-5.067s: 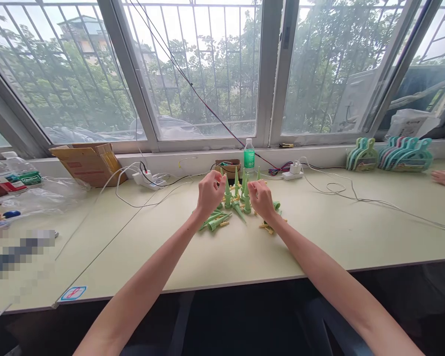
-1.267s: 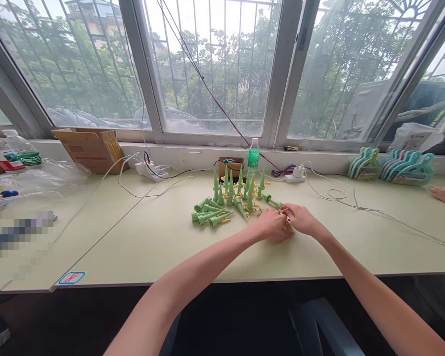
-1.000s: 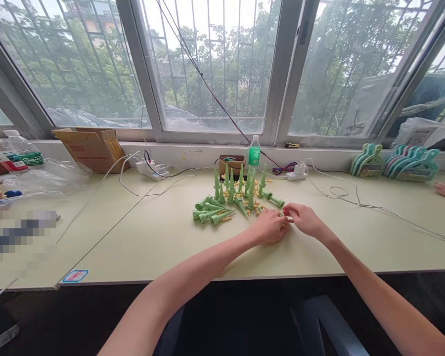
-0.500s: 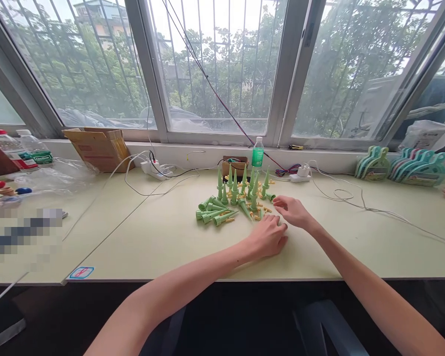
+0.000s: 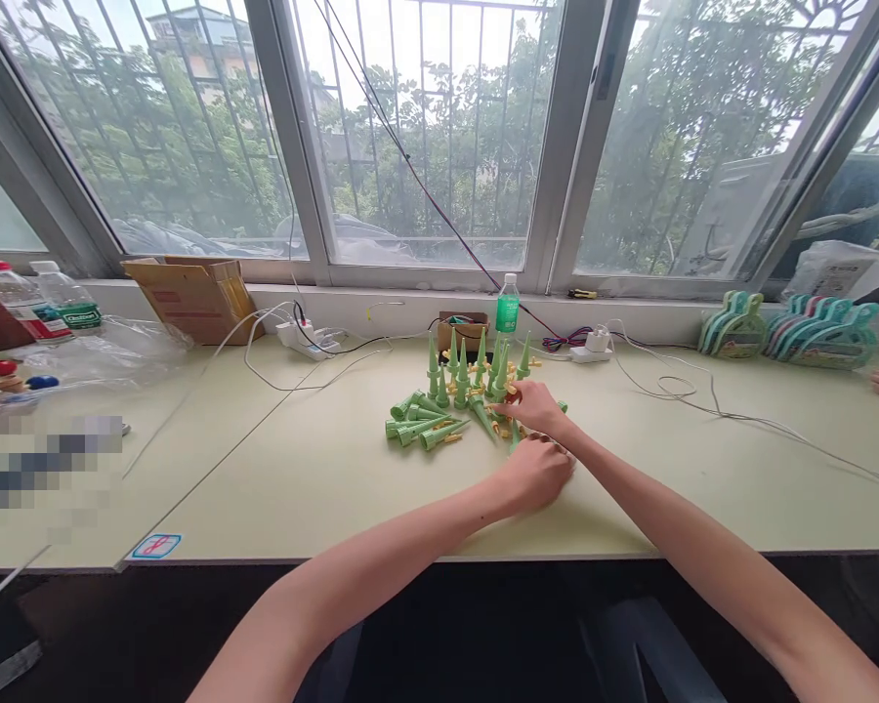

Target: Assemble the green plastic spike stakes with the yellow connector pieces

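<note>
Pale surface (image 5: 322, 508) under barred windows (image 5: 425, 146): green spikes (image 5: 461, 388) stand and lie in front of the bottle (image 5: 507, 310), yellow pieces (image 5: 452, 438) among them. My right hand (image 5: 535, 405) should work lightly there, toppling nothing. It and my left hand (image 5: 534, 476) curl; I cannot tell whether either grips anything. Half a second ago, the right was farther right of the bottle.

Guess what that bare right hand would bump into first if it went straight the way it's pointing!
Probably the upright, tapered green plastic cone just ahead of the right hand, though depth is unclear and they may already be touching.
</note>
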`<state>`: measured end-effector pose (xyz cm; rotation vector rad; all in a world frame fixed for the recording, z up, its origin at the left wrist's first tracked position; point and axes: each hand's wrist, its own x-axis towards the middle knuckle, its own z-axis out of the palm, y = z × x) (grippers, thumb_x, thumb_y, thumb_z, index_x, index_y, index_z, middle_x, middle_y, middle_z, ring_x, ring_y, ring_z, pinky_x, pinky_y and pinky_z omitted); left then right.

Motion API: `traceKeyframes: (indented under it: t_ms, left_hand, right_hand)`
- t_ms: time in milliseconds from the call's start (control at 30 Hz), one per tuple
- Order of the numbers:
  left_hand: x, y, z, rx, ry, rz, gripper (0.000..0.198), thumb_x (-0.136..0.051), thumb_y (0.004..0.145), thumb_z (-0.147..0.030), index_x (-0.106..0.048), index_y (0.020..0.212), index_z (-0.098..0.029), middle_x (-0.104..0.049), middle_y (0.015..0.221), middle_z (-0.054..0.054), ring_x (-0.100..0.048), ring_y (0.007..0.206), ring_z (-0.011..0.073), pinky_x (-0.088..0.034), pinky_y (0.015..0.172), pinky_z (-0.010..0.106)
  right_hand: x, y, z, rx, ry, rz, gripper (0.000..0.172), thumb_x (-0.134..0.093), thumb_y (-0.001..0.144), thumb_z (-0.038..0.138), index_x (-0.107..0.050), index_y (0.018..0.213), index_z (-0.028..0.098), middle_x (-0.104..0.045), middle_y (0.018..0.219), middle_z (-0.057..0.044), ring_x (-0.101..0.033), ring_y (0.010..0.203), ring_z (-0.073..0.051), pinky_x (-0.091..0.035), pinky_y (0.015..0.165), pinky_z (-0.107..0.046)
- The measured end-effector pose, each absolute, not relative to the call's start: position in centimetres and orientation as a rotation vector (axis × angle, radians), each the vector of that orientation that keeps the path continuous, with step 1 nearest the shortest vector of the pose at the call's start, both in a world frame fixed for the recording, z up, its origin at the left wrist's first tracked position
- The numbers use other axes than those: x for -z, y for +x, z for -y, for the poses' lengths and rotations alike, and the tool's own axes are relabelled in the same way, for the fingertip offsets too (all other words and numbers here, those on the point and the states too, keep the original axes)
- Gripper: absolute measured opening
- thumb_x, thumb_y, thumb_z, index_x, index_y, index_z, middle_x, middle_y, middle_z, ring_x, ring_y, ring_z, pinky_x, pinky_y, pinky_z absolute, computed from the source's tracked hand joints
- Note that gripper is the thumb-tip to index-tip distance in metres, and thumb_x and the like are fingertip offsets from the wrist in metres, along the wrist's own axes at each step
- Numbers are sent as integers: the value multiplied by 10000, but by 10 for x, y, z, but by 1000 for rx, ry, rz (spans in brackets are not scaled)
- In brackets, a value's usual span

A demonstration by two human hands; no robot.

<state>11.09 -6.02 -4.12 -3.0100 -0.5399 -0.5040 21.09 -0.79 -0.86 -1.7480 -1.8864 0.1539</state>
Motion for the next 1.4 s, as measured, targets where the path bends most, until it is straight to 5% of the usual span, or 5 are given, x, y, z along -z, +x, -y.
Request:
traceKeyframes:
  t_ms: [567, 1000, 1400]
  left_hand:
    - [46, 111, 59, 443, -2965, 466, 263, -431, 894, -179, -672, 796, -139, -688, 790, 111, -619, 698, 226, -469, 664, 367]
    - [40, 107, 63, 498, -2916, 384, 234, -400, 913, -153, -625, 855, -124, -644, 812, 92, -577, 789, 204, -407, 765, 363]
    - [42, 100, 47, 476, -2878, 304, 230, -480, 823, -60, -616, 660, -147, -631, 664, 65, -552, 714, 188, -397, 752, 359]
  right_hand:
    - [13, 211, 18, -108, -1580, 1874, 217, -593, 802, 352, -731, 734, 199, -738, 792, -26, -609, 704, -161, -397, 710, -247]
    - [9, 241, 14, -34, -1555, 1617, 247, -618, 761, 392, -759, 742, 189, -735, 747, -32, -577, 611, -149, -413, 624, -247]
    - [36, 252, -7, -52, -1671, 1615, 171, -622, 781, 305, -762, 742, 215, -753, 790, -46, -666, 752, -197, -444, 687, -251]
